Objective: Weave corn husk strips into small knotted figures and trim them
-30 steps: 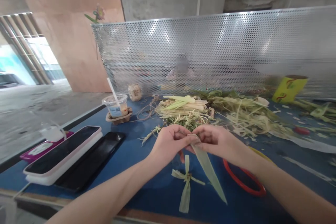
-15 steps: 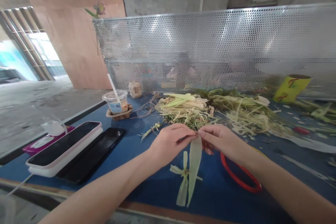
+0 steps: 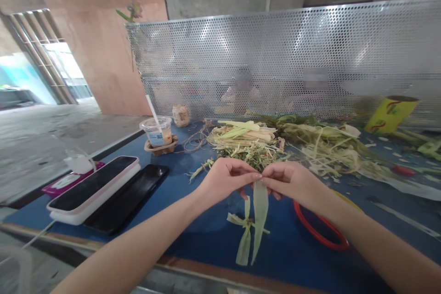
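A pale green strip of corn husk (image 3: 261, 211) hangs down from the fingertips of both hands. My left hand (image 3: 229, 177) pinches its top end, thumb against fingers. Right beside it, my right hand (image 3: 287, 178) pinches the same end, so the fingertips of the two hands meet. Just left of the strip, a small cross-shaped piece of tied husk (image 3: 244, 248) lies on the blue table (image 3: 200, 257). Under my right wrist is a red loop handle (image 3: 319, 232), with a bit of yellow showing; the wrist hides the rest.
Behind my hands lie a heap of husk strips (image 3: 246, 133) and dried plant bits. Looser husks (image 3: 320, 147) spread to the right, near a yellow roll (image 3: 392, 115). On the left are a drink cup (image 3: 156, 133), twine (image 3: 196, 140) and phones (image 3: 98, 186). A perforated metal screen (image 3: 213, 64) stands behind.
The view has shifted slightly, moving the scene a little to the right. Both hands still pinch the husk strip; the left thumb now lies straighter along its top end.
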`<action>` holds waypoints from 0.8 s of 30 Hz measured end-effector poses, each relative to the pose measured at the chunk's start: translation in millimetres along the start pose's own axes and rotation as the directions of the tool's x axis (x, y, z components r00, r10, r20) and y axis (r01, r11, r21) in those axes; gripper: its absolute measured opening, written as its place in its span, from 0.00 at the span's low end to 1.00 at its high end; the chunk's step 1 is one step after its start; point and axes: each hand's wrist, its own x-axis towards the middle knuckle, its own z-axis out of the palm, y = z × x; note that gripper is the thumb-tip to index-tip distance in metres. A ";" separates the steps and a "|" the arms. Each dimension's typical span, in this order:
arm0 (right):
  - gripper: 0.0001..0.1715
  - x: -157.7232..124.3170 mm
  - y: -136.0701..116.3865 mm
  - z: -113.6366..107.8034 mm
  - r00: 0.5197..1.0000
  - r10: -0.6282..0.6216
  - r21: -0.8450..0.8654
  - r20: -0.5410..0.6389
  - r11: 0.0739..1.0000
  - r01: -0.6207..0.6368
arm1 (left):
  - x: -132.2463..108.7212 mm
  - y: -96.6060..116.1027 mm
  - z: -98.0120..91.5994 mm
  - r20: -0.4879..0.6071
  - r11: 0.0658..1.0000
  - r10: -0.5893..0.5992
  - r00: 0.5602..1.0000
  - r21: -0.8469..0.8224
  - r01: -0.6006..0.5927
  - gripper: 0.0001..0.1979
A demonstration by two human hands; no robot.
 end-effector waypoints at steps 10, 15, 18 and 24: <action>0.13 -0.7 -4.6 -1.0 1.000 0.021 -0.107 0.000 0.994 -0.021 | -2.5 0.6 1.3 -0.024 0.999 0.033 0.999 -0.022 -0.033 0.11; 0.14 -0.1 -2.4 1.7 0.999 0.019 -0.093 0.033 0.996 -0.016 | -2.3 2.4 2.7 -0.031 0.996 0.040 0.999 -0.079 -0.042 0.09; 0.12 0.6 -0.3 1.1 0.999 0.016 -0.051 0.032 0.999 -0.014 | -3.4 2.4 0.4 -0.034 0.994 0.043 0.999 -0.098 -0.046 0.09; 0.14 2.9 3.6 0.5 0.999 0.025 0.035 0.036 0.999 -0.026 | -5.1 1.5 1.1 -0.067 0.996 0.087 0.994 -0.012 -0.087 0.09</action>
